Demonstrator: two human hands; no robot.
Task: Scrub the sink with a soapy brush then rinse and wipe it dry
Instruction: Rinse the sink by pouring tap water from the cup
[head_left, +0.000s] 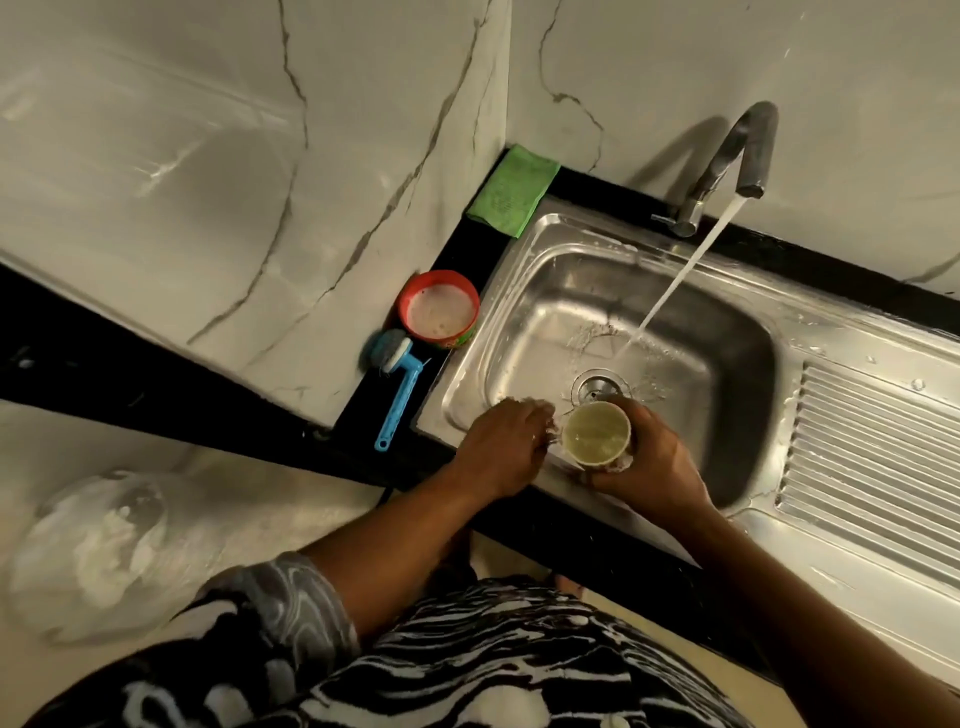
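The steel sink (524, 291) is wet, with foam along its rim. Water streams from the tap (727, 161) into the basin near the drain (597, 387). My right hand (649, 462) grips a small cup (597, 431) holding water, at the sink's near edge. Beside the cup, my left hand (504, 441) rests with its fingers bent on the near rim. A blue brush (397, 384) lies on the black counter left of the sink. Behind it stands a red tub (439, 309) of soapy water. A green cloth (511, 189) lies at the back corner.
The ribbed draining board (872, 457) extends right of the basin, with droplets on it. Marble wall tiles enclose the corner behind and to the left. A clear plastic bag (88, 556) lies on the floor at lower left.
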